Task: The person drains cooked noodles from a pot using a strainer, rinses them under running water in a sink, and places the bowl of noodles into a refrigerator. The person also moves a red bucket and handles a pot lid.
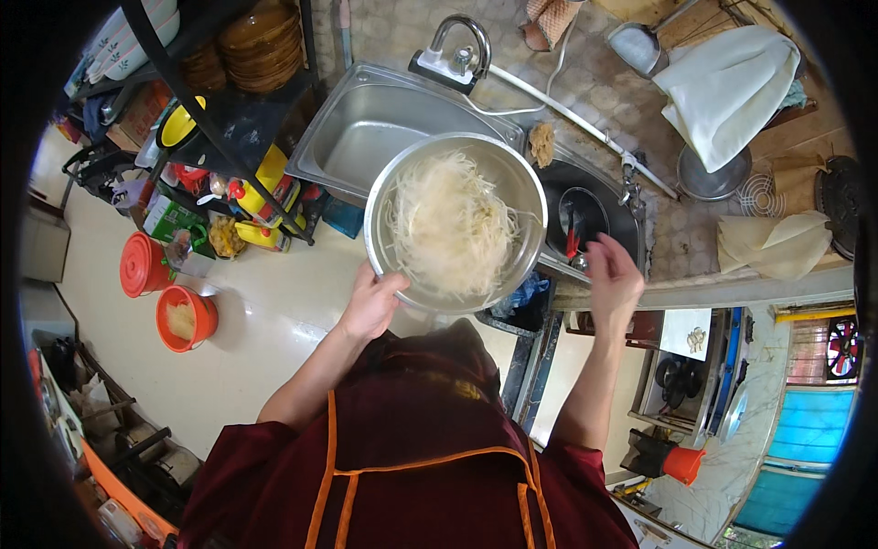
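A large round metal bowl (527, 257) is in front of me, its far part over the edge of a stainless steel sink (326, 147). Pale thin shreds, perhaps bean sprouts (456, 230), lie heaped in it and look partly blurred. My left hand (374, 302) grips the bowl's near left rim, thumb on top. My right hand (614, 278) is raised to the right of the bowl, apart from it, with fingers bent together and nothing visible in them. Beyond that hand, a black pan (595, 200) and a red-handled tool (572, 241) lie in the second basin.
A curved faucet (477, 34) stands behind the sink. On the floor at left are an orange bucket (209, 319) with pale shreds and a lidded red bucket (143, 264). A shelf rack (240, 137) holds brown bowls. A bin (511, 319) stands below the sink edge.
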The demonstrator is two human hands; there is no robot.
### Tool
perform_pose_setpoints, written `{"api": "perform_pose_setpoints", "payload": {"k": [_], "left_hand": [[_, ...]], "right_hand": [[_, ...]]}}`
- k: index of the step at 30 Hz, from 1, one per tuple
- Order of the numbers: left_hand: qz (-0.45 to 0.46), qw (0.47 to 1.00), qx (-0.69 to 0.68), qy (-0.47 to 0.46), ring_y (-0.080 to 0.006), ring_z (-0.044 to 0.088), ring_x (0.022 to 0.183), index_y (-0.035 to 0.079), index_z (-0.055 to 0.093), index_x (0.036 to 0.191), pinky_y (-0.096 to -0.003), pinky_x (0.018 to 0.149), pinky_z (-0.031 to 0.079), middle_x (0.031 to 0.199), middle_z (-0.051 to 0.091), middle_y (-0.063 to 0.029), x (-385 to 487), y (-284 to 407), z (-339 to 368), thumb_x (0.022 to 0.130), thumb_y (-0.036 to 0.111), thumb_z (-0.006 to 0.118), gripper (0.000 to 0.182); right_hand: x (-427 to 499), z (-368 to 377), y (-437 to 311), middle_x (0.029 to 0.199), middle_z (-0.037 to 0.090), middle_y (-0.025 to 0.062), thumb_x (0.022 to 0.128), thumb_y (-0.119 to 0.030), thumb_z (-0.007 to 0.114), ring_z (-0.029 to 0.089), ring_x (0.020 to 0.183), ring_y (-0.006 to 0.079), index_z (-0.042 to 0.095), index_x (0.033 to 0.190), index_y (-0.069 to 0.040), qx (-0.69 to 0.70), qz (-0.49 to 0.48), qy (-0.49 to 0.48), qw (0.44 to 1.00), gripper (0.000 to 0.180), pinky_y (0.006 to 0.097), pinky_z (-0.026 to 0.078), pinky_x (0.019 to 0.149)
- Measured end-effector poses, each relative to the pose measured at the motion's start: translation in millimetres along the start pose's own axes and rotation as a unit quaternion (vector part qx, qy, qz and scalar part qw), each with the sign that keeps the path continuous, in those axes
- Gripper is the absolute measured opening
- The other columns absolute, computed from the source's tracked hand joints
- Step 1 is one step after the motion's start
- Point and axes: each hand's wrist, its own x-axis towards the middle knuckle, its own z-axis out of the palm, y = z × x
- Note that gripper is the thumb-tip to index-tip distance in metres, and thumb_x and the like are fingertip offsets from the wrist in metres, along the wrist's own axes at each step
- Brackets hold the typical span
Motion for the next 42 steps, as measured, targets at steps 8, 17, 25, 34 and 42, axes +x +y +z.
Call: {"api": "perform_pose_setpoints", "payload": {"k": [8,17,25,34,42], "left_hand": [[-0.006,1.000,0.000,-0.016,-0.0254,0.068,0.097,-0.004,0.044,0.134,-0.0429,0.075,0.062,0.117,0.062,-0.0145,-8.3,5.8,13.4,0.089,-0.008,0.054,0.046],[-0.018,1.000,-0.019,-0.009,-0.0251,0.069,0.094,-0.004,0.047,0.134,-0.0422,0.071,0.063,0.117,0.063,-0.0147,-13.4,5.7,15.4,0.088,-0.007,0.053,0.046],[-0.019,0.999,-0.026,-0.013,-0.0287,0.068,0.100,-0.005,0.045,0.135,-0.0463,0.075,0.064,0.120,0.061,-0.0170,-12.2,6.8,14.7,0.088,-0.007,0.051,0.047],[-0.023,0.999,-0.028,-0.002,-0.0279,0.066,0.103,-0.005,0.045,0.133,-0.0486,0.077,0.063,0.119,0.060,-0.0146,-14.9,6.1,16.1,0.089,-0.006,0.053,0.046],[-0.020,0.999,-0.031,-0.011,-0.0264,0.067,0.100,-0.004,0.047,0.132,-0.0463,0.074,0.063,0.116,0.061,-0.0138,-16.2,5.5,14.3,0.088,-0.007,0.054,0.045]], "right_hand": [[-12.1,74.4,-76.7,0.087,0.069,0.0125,0.082,-0.003,0.075,0.068,0.076,0.0252,0.075,0.097,0.000,-0.041,-0.323,-0.136,0.936,0.015,0.0330,0.053,0.070],[2.8,67.6,-72.1,0.086,0.072,0.0108,0.087,0.002,0.071,0.064,0.071,0.0119,0.073,0.096,0.003,0.021,-0.203,-0.152,0.967,0.010,0.0263,0.050,0.063],[-1.4,60.3,-66.3,0.088,0.075,0.0099,0.091,0.002,0.068,0.068,0.076,0.0116,0.072,0.106,0.007,0.081,-0.093,-0.177,0.976,0.016,0.0244,0.053,0.068],[3.9,50.9,-66.1,0.111,0.071,0.0266,0.105,-0.009,0.051,0.073,0.096,0.0325,0.062,0.122,0.012,0.361,0.037,-0.296,0.884,0.029,0.0408,0.061,0.084],[1.6,44.5,-71.7,0.122,0.066,0.0314,0.106,-0.014,0.047,0.064,0.118,0.0419,0.058,0.125,0.015,0.497,0.085,-0.315,0.804,0.037,0.0523,0.050,0.106]]}}
